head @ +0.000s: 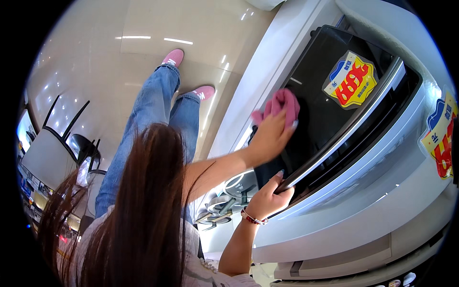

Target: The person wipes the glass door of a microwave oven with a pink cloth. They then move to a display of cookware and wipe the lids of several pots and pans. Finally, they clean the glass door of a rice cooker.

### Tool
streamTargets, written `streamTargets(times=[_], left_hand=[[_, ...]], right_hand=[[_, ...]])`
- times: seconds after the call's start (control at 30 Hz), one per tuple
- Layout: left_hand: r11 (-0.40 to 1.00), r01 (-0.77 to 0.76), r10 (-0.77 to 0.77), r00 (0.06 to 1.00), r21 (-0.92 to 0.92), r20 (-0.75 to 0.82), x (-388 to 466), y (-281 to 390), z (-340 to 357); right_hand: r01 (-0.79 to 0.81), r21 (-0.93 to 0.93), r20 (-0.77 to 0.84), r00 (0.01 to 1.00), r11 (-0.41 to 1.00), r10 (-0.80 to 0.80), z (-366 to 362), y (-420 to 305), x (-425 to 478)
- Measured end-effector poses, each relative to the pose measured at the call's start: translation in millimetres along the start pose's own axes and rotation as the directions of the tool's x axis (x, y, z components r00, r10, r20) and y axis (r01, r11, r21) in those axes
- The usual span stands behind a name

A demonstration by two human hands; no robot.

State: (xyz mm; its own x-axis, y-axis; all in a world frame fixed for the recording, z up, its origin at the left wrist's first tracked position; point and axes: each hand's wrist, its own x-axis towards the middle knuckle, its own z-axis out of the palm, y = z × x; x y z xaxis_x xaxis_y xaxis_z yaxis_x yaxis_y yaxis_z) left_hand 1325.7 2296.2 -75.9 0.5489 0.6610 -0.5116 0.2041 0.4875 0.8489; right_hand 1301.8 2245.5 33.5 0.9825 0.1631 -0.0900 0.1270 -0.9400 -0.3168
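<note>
My left hand (272,134) grips a bunched pink cloth (283,106) at the near edge of a black glass appliance door (315,79). It looks slightly blurred. My right hand (270,197), with a red beaded bracelet at its wrist, is closed around the lower end of the long metal bar handle (344,125) on that door. A red, yellow and blue price sticker (352,80) with writing is stuck to the glass. Long brown hair hangs over part of my body and hides the upper left arm.
The appliance sits in a white cabinet frame (258,68). Cookware (218,208) stands lower, beyond my forearms. Another price sticker (439,138) is at the far right. Chairs (50,158) stand at the left on glossy floor tiles (107,71).
</note>
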Motion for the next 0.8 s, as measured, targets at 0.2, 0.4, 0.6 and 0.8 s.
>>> streamTargets(times=[0.2,0.4,0.6,0.8], left_hand=[[0.962,-0.252,0.183,0.878,0.103,0.442,-104,-20,-15],[0.877,-0.46,0.339,0.794,0.135,0.504,-56,-18,-18],[0.731,-0.652,0.595,0.754,0.203,0.278,70,14,-3],[0.78,-0.508,0.487,0.859,0.365,0.155,173,47,12]], right_hand=[[-0.207,0.096,0.078,0.977,0.973,0.2,-6,-12,-1],[-0.082,0.05,0.008,0.997,0.995,0.082,-4,-5,0],[-0.063,0.027,0.002,0.998,0.998,0.063,-3,0,-1],[0.025,0.042,-0.027,0.999,0.999,-0.024,-5,8,-2]])
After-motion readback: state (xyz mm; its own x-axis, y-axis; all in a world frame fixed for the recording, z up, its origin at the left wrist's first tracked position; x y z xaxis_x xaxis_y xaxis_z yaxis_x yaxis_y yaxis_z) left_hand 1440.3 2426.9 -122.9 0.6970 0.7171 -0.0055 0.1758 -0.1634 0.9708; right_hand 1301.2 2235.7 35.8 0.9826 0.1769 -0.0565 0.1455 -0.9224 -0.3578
